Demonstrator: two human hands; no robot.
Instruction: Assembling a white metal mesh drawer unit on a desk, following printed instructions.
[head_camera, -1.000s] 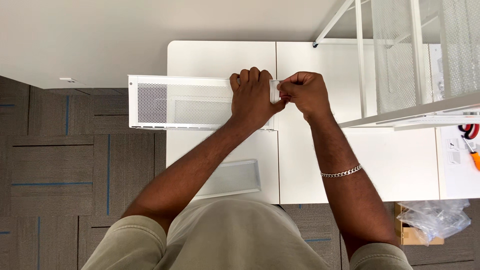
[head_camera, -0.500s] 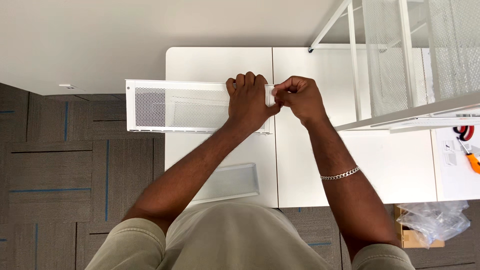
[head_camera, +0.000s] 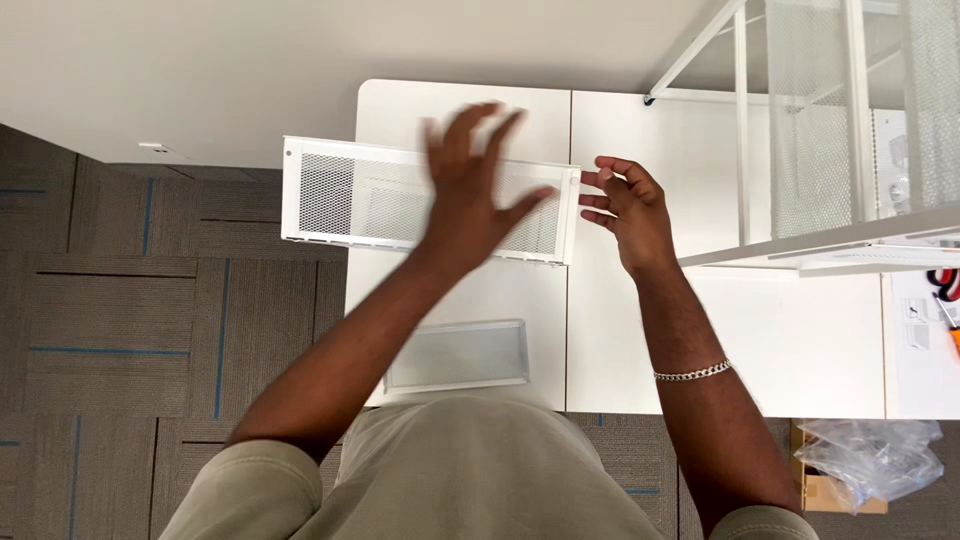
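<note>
Your left hand (head_camera: 468, 190) is spread open above the white mesh panel (head_camera: 340, 195) and holds nothing; your right hand (head_camera: 628, 212) is loosely open just beside its right end. The panel lies half over the worktop (head_camera: 800, 340) edge, so a small push could tip it to the floor. Half a second ago, both hands pinched that end together.

White perforated mesh panel (head_camera: 340, 195) on a plain white counter (head_camera: 780, 330). White wire-mesh rack (head_camera: 830, 130). Floor (head_camera: 120, 330): grey-brown carpet tiles with thin blue lines. Silver chain bracelet (head_camera: 692, 373). Clear plastic bag (head_camera: 875, 455).
</note>
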